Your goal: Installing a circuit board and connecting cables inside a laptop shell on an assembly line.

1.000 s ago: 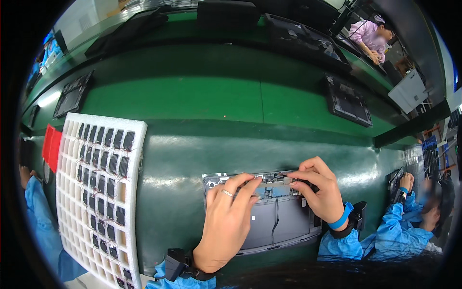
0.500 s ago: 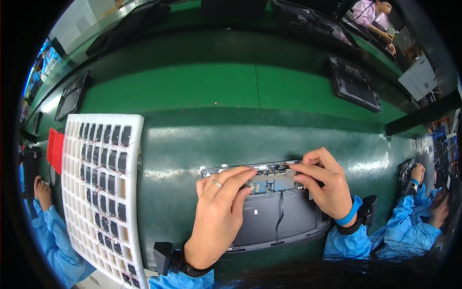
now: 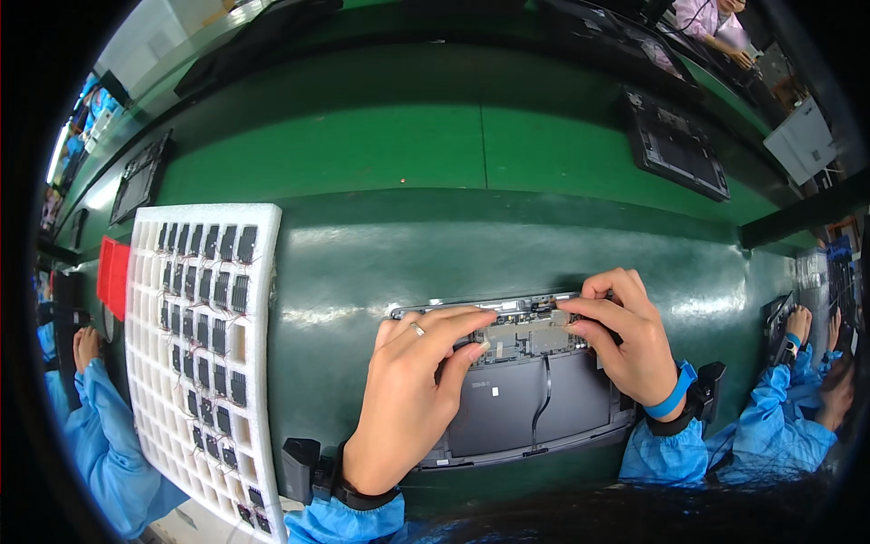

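An opened laptop base [image 3: 625, 426] lies in front of me with its inside facing up. Its dark grey battery [image 3: 507, 412] fills the near half, and a black cable [image 3: 546, 390] runs down across it. Along the far half sits a circuit board [image 3: 535, 341] with metal shields. My left hand [image 3: 394, 385] pinches the board's left end, thumb on the near side and fingers over the far side. At the right end, my right hand [image 3: 630, 349] grips it between thumb and index finger. The fingers partly cover both ends.
On the left, a white foam tray [image 3: 274, 272] holds rows of black wired parts, beside a red bin [image 3: 112, 276]. Laptop casings lie at far left [image 3: 142, 179] and far right [image 3: 680, 150]. Co-workers' hands [image 3: 86, 346] [image 3: 798, 325] show at both sides.
The whole view has shifted slightly, so the laptop and tray appear a little farther right. Both hands stay at the ends of the circuit board, with only small finger movements.
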Available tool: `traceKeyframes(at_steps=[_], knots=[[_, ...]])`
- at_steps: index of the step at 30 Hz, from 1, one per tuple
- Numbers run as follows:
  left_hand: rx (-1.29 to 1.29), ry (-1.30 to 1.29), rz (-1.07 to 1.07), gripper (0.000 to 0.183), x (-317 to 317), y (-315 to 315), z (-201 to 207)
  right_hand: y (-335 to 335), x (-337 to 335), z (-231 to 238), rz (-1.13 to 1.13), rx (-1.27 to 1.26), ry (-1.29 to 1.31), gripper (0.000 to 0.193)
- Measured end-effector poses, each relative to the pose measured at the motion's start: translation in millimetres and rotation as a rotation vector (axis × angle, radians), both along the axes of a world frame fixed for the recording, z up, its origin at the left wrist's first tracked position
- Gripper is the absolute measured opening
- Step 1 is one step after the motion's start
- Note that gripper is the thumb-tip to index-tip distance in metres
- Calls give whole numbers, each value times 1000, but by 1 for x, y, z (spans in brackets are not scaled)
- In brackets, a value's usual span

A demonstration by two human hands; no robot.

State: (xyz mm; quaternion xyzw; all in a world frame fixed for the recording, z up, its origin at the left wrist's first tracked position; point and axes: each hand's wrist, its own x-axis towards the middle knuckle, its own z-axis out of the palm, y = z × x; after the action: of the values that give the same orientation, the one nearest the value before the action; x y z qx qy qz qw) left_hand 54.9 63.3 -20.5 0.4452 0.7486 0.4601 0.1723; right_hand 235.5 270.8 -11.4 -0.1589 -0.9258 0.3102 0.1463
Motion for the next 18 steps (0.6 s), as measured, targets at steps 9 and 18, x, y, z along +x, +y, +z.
traceKeyframes(at_steps=[9, 18], knots=[[-24, 233, -24, 41, 12, 4, 5, 0, 2, 2, -3, 41, -24, 30], [-152, 486, -107, 43, 58, 6, -5, -8, 5, 13, -90, -61, -4, 26]])
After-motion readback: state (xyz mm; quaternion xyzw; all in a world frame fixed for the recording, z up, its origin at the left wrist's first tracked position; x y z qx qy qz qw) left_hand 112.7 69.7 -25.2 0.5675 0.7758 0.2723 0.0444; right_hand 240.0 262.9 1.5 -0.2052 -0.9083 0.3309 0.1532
